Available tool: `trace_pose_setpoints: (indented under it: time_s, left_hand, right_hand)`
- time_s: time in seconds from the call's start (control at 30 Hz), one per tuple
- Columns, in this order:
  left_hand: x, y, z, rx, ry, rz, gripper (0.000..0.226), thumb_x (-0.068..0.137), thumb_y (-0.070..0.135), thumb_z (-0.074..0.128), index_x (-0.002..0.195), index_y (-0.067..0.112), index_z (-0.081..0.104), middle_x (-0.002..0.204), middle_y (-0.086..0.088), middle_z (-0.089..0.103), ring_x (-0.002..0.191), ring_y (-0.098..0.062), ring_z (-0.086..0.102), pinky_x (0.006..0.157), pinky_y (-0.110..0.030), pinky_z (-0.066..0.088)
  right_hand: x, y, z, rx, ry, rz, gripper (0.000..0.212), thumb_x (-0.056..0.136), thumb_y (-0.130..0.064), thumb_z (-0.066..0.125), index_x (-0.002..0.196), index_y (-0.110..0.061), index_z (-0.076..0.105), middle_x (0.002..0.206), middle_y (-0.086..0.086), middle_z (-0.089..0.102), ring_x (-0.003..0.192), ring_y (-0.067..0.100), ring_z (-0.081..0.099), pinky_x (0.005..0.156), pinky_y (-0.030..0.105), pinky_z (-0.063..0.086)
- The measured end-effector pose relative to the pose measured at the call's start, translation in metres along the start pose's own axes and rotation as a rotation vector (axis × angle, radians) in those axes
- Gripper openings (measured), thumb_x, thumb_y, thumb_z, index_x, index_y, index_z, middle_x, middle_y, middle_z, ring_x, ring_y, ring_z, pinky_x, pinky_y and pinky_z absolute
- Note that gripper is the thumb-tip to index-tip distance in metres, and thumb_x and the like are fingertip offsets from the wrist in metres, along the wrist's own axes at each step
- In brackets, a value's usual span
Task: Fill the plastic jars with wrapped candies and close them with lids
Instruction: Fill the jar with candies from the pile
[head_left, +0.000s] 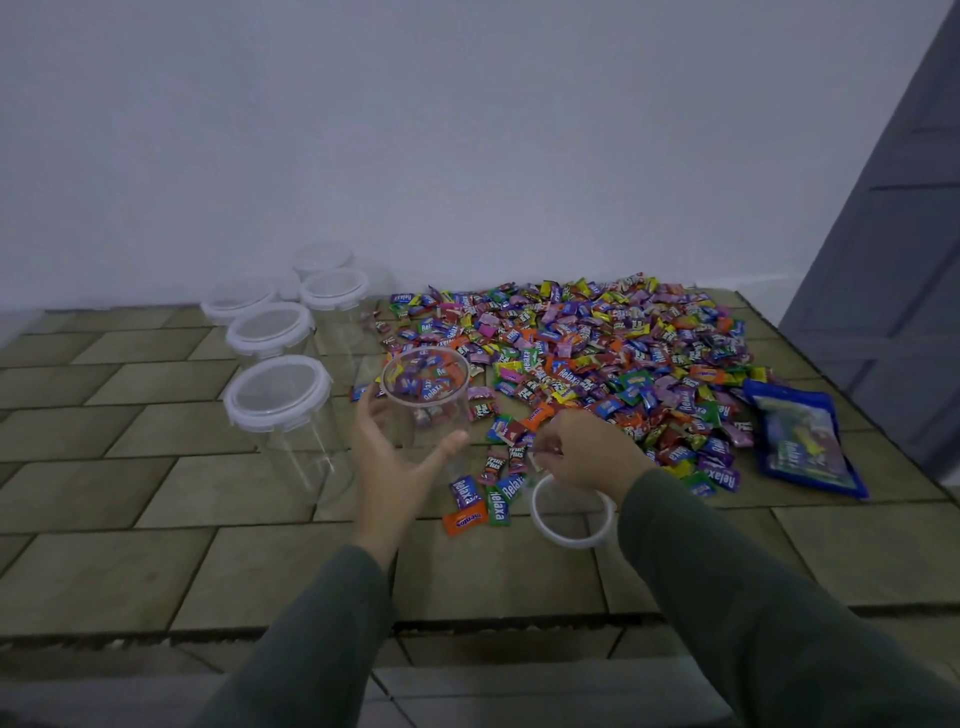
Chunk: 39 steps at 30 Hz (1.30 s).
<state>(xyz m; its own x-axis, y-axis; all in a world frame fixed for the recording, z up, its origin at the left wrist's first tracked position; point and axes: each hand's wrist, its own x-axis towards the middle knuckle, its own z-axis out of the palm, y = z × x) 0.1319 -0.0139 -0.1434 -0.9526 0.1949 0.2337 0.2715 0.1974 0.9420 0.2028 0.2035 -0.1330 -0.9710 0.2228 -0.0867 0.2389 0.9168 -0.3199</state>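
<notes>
An open clear plastic jar (426, 400) stands mid-surface with a few wrapped candies at its bottom. My left hand (392, 457) cups its near side, thumb and fingers spread around the wall. My right hand (582, 452) reaches into the near edge of the big pile of wrapped candies (597, 353), fingers curled on candy wrappers. A loose white lid (571, 512) lies flat just below my right wrist. Several loose candies (483, 501) lie between my hands.
Several clear jars with white lids (278, 392) stand in a row at the left, running back to the wall. A blue candy bag (802, 441) lies at the right. The surface is tile-patterned, with its front edge (467, 623) near me. A grey door (893, 208) is at the right.
</notes>
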Motion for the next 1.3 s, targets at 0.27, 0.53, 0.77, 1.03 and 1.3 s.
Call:
trace_pose_setpoints:
  time_s: [0.27,0.53,0.77,1.03,1.3]
  left_hand:
    - [-0.037,-0.005,0.024,0.572,-0.385,0.695,0.034,0.094,0.035,0.045,0.122,0.020,0.058,0.120,0.002,0.054,0.113,-0.013,0.049,0.096,-0.029,0.043]
    - [-0.028,-0.030,0.055,0.846,-0.671,0.360,0.054,0.102,0.029,0.026,0.154,0.019,0.020,0.160,0.000,0.018,0.147,-0.020,0.010,0.121,-0.039,0.013]
    - [-0.013,-0.022,0.079,0.834,-0.661,0.210,0.061,0.104,0.041,0.028,0.155,0.019,0.002,0.163,0.002,-0.003,0.149,-0.017,-0.007,0.120,-0.035,0.004]
    - [0.015,-0.020,0.111,0.722,-0.551,0.039,0.068,0.103,0.047,0.029,0.155,0.018,-0.005,0.162,0.002,-0.017,0.147,-0.019,-0.020,0.120,-0.044,-0.001]
    - [0.025,-0.026,0.131,0.788,-0.335,-0.038,0.082,0.094,0.067,0.017,0.155,0.018,-0.010,0.162,-0.010,-0.014,0.148,-0.027,-0.017,0.113,-0.037,-0.015]
  right_hand:
    - [0.025,0.007,0.000,0.046,0.079,-0.065,0.038,0.094,-0.042,0.055,0.127,-0.023,0.060,0.124,0.005,0.047,0.110,0.020,0.048,0.098,0.041,0.044]
    - [0.045,0.034,0.005,-0.126,0.006,-0.106,0.068,0.083,-0.061,0.059,0.142,-0.035,0.039,0.139,0.001,0.034,0.133,0.022,0.026,0.109,0.045,0.025]
    - [0.051,0.052,0.014,-0.171,-0.012,-0.156,0.062,0.093,-0.063,0.038,0.148,-0.036,0.029,0.155,0.001,0.020,0.144,0.022,0.013,0.114,0.054,0.015]
    - [0.078,0.059,0.014,-0.214,-0.012,-0.288,0.068,0.092,-0.062,0.038,0.152,-0.035,0.019,0.161,-0.003,0.007,0.148,0.020,-0.004,0.115,0.061,0.001]
    - [0.085,0.080,0.010,-0.130,-0.073,-0.388,0.094,0.071,-0.083,0.033,0.151,-0.036,0.019,0.159,-0.003,0.011,0.148,0.019,0.002,0.118,0.054,-0.002]
